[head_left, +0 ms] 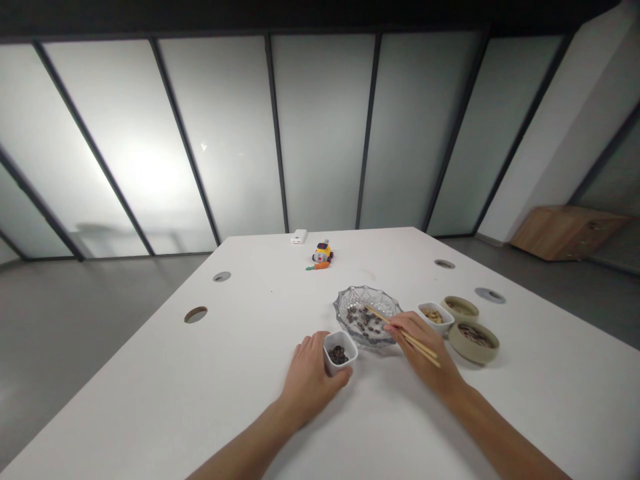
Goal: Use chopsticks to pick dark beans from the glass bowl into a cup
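Observation:
My left hand point(314, 373) is closed around a small white square bowl point(352, 355) with dark seeds point(338, 355) in it, perhaps melon seeds. Between the fingers of my right hand point(423, 343) is a pair of wooden chopsticks point(419, 346). Their tips reach into a clear glass dish point(341, 301) with a scalloped rim, where more dark seeds point(364, 319) lie scattered. Whether the tips pinch a seed is too small to tell. The white bowl stands at the near left of the glass dish.
Right of the dish are another white bowl point(449, 321) with yellowish pieces and two beige round bowls point(475, 351) point(467, 305). Farther back on the white table point(250, 280) sit a toy car point(323, 252), a toy carrot point(320, 266) and a white device point(299, 236). Round holes point(195, 315) pierce the tabletop.

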Action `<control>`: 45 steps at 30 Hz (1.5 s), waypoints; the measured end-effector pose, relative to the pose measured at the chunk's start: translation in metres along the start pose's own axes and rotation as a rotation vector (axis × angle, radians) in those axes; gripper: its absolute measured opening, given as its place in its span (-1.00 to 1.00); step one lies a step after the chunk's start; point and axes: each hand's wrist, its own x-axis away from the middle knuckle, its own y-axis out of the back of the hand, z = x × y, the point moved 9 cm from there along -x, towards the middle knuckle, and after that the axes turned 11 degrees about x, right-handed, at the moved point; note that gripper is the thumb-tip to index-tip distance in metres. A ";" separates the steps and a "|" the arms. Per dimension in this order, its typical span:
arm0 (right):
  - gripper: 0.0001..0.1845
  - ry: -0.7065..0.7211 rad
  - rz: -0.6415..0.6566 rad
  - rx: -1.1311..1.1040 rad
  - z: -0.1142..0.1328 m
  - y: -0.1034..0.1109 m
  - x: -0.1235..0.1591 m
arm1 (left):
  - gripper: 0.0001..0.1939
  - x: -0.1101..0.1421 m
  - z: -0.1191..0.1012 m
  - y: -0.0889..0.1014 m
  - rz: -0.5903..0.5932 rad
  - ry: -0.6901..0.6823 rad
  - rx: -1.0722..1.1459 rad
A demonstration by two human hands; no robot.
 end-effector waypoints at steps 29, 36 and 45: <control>-0.60 -0.012 -0.147 0.145 0.003 0.024 0.002 | -0.59 -0.001 0.000 0.001 0.008 0.003 -0.002; -0.63 -0.001 -0.118 0.137 0.009 0.021 0.002 | -0.56 -0.001 0.001 0.001 0.010 0.018 0.001; -0.77 0.096 -0.182 0.227 0.015 0.030 0.001 | -0.54 -0.001 0.003 -0.001 0.007 0.007 0.007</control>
